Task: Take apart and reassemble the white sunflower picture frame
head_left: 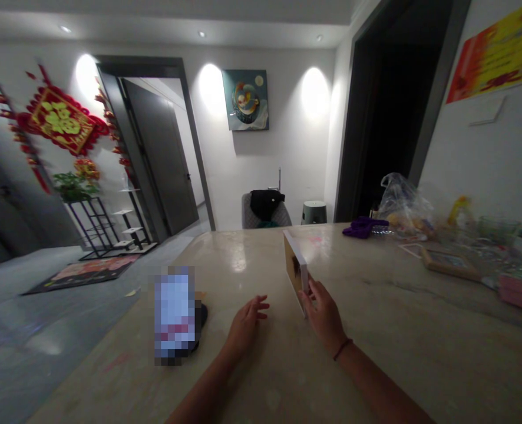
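My right hand (325, 312) grips a flat rectangular board or box (295, 271) by its lower end, standing it on edge above the beige marble table top (389, 347). Its face shows a tan surface with a dark patch, and its edge is white. My left hand (245, 324) rests low over the table, fingers spread and holding nothing, a short way left of the board. Further left lies a pixelated, unreadable flat object (174, 312) on a dark round item (200, 318). A thin dark cord circles my right wrist.
At the table's right lie a purple cloth (362, 228), a clear plastic bag of goods (405, 207), a wooden picture frame (449, 263) and a pink box (521, 294). Beyond the far edge stand a chair with a black garment (265, 207) and a round stool (313, 212).
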### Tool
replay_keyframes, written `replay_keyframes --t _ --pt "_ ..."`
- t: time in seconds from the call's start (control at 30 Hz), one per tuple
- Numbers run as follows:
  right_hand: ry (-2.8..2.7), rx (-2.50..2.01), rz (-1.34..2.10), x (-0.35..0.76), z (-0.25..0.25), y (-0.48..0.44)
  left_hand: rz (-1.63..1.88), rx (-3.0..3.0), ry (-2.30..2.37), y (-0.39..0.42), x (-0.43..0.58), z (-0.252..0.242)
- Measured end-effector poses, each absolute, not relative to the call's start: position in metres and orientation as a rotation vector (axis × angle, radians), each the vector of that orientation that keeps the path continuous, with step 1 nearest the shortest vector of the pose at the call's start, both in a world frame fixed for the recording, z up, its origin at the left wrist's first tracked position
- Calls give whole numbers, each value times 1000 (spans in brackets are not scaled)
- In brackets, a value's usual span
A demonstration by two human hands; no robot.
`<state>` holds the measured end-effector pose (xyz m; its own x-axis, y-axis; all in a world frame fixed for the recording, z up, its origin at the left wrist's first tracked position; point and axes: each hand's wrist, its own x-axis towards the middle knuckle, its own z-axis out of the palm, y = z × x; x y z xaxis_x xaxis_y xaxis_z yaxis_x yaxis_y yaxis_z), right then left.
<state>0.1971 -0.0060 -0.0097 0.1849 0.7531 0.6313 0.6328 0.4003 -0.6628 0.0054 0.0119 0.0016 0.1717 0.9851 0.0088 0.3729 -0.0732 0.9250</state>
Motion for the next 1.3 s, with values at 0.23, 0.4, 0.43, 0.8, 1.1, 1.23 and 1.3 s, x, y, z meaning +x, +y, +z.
replay_keyframes --t 0.23,0.4,0.43,0.8,1.1,1.23,1.3 --pt "-2086 -1340 -122 190 -6 -14 943 1051 963 14 6 6" --pt "-2133 -1361 -13 185 -5 -18 998 1013 1105 16 4 -2" --pt "-2091 -1361 23 185 -5 -18 1003 1021 1138 17 3 -4" --pt "-1998 -1354 257 184 -10 -21 830 1270 1299 17 -1 -7" --pt "-2074 -1338 262 183 -10 -24 801 1244 1325 15 1 -5" --pt "-1872 -1535 42 195 -15 -13 795 1265 1341 16 0 -5" --pt "-1721 -1688 -22 203 -20 -7 803 1298 1341 15 -1 -6"
